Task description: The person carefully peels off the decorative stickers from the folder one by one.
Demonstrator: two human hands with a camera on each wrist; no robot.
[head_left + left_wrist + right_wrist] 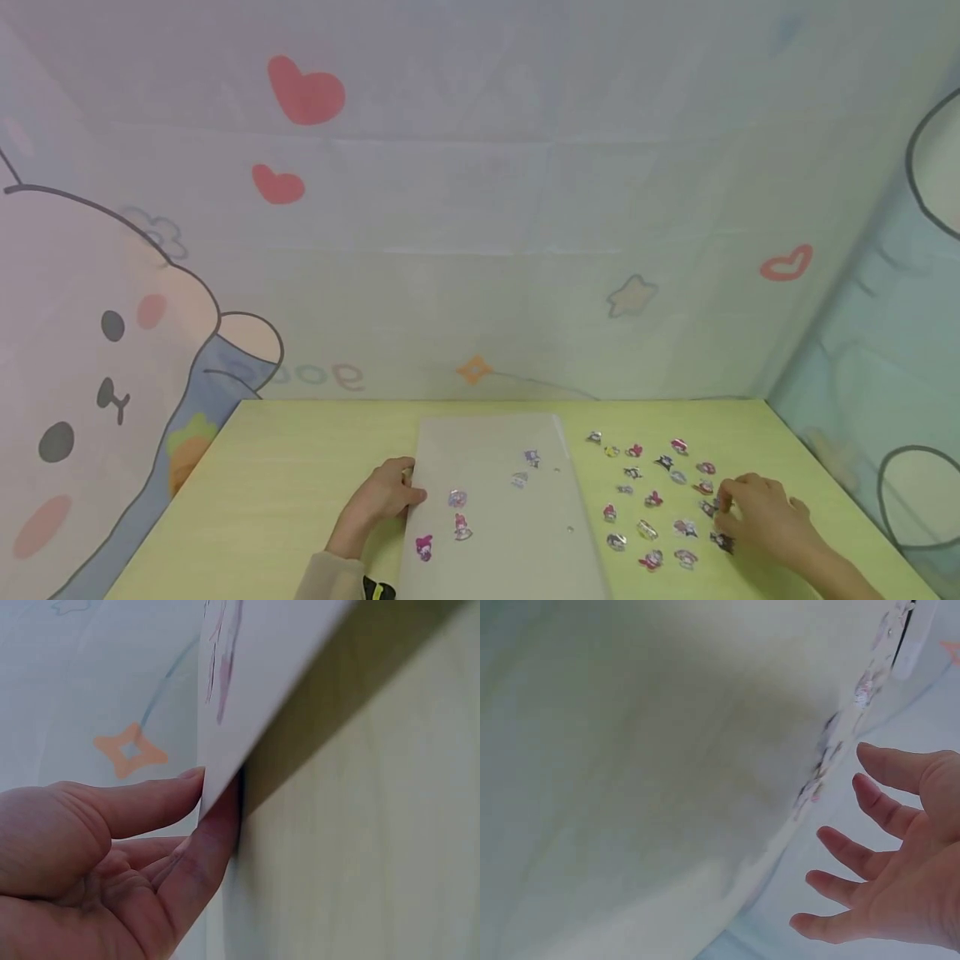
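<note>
My left hand (382, 496) pinches the left edge of a white board (517, 542). In the left wrist view, the thumb lies on the board's face (225, 750) and fingers reach beneath it. A few small cartoon stickers lie on the board, among them a pink-and-white one (461, 527) and a magenta one (423, 547). Over on the right, my right hand (768, 521) hovers at loose stickers, closest to a dark one (722, 542). Its fingers look spread and slightly bent in the right wrist view, with nothing between them.
Several loose cartoon stickers, such as a pink one (651, 560), are scattered on the yellow table (300, 467) right of the board. Two tiny bits (570, 529) sit on the board. A printed cloth backdrop (480, 208) stands behind the table.
</note>
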